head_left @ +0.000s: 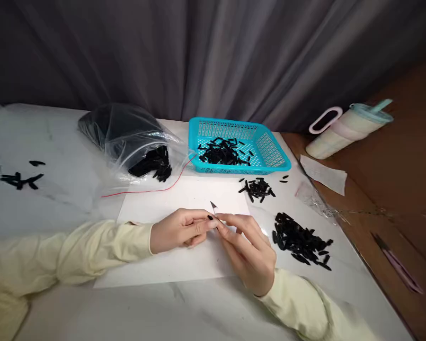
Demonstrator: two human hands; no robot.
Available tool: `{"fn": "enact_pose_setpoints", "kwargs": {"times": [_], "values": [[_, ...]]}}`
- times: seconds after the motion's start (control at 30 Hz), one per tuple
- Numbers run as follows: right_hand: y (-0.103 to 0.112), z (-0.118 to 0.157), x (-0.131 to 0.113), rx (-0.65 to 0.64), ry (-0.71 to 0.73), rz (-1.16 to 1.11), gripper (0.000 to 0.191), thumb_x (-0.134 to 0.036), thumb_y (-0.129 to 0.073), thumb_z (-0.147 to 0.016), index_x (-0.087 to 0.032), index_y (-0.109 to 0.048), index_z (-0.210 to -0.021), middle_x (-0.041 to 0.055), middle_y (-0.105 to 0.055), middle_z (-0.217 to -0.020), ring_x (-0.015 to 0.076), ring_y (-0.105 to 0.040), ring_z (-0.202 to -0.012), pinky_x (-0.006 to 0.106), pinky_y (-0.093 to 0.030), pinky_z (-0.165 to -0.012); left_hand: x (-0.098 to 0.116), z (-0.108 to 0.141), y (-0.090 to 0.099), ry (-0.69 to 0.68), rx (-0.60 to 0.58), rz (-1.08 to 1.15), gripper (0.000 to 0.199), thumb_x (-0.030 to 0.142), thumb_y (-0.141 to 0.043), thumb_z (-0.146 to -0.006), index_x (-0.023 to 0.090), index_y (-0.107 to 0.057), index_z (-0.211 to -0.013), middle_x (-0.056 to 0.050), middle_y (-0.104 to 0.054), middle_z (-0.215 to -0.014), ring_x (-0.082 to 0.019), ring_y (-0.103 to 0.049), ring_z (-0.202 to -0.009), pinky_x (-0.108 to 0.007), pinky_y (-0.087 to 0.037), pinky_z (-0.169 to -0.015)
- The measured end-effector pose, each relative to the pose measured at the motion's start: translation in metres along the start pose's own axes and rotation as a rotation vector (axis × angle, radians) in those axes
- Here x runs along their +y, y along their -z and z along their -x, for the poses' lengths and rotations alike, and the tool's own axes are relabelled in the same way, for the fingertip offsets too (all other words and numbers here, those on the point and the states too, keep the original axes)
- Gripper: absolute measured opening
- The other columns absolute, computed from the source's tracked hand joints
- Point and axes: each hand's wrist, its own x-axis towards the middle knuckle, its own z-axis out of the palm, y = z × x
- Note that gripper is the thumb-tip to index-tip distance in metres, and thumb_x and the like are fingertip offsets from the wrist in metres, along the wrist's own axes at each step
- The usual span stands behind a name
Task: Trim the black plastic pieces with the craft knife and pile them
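Observation:
My left hand (pixel 184 228) is closed, thumb against forefinger, on a small black strip (pixel 210 218) whose end shows at the fingertips. My right hand (pixel 250 248) meets it there, thumb and fingers pinched together; what they grip is mostly hidden. A small dark pointed tip (pixel 213 205) sticks out just beyond the joined fingertips, and I cannot tell what it belongs to. Both hands are above a white sheet of paper (pixel 156 270). To the right of my right hand lies a heap of black strips (pixel 300 240), with a smaller pile (pixel 257 189) behind it.
A blue basket (pixel 241 168) at the back holds black strips. Beside it, a clear plastic bag (pixel 128 128) spills more, near a red cord (pixel 145 191). Loose strips (pixel 19 180) lie far left. A tumbler (pixel 341 132) and pink-handled tool (pixel 399 265) are at right.

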Motion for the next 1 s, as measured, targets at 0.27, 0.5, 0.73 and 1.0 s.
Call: {"fn": "enact_pose_setpoints", "kwargs": {"times": [0.27,0.5,0.73,1.0], "values": [[0.004,0.001,0.008,-0.178,-0.241,-0.278,0.040,-0.022,-0.065,-0.076,-0.019,-0.052,-0.114,0.0121,-0.054,-0.113,0.0198,-0.053,-0.098,0.027,-0.051,-0.063,0.003,0.002,0.005,0.073,-0.077,-0.006,0.034,0.043,-0.045,-0.085,0.010,-0.054,-0.086,0.009,-0.038,-0.044,-0.003,-0.023,-0.036,-0.018,-0.017,-0.035],[0.006,-0.003,0.012,-0.335,-0.154,-0.454,0.038,-0.006,-0.044,-0.085,-0.016,-0.049,-0.121,0.0115,-0.053,-0.114,0.0189,-0.050,-0.104,0.035,-0.045,-0.086,-0.001,0.000,0.008,0.079,-0.232,0.037,0.040,0.053,-0.043,-0.083,0.013,-0.046,-0.081,0.010,-0.032,-0.046,-0.003,-0.020,-0.037,-0.018,-0.016,-0.035],[0.005,-0.001,0.008,-0.310,-0.139,-0.386,0.018,-0.015,-0.041,-0.090,-0.017,-0.044,-0.107,0.0104,-0.052,-0.101,0.0151,-0.053,-0.090,0.027,-0.049,-0.069,0.000,-0.001,0.014,0.222,-0.489,0.307,0.034,0.048,-0.041,-0.086,0.017,-0.040,-0.073,0.011,-0.023,-0.044,-0.003,-0.014,-0.034,-0.017,-0.010,-0.032],[-0.001,0.003,0.006,-0.232,0.053,-0.160,0.009,-0.018,-0.032,-0.094,-0.019,-0.040,-0.090,0.0035,-0.052,-0.076,0.0104,-0.048,-0.061,0.021,-0.044,-0.050,0.001,0.000,0.012,0.278,-0.586,0.321,0.037,0.050,-0.040,-0.086,0.016,-0.043,-0.072,0.011,-0.020,-0.043,-0.005,-0.013,-0.034,-0.019,-0.009,-0.032]]}}
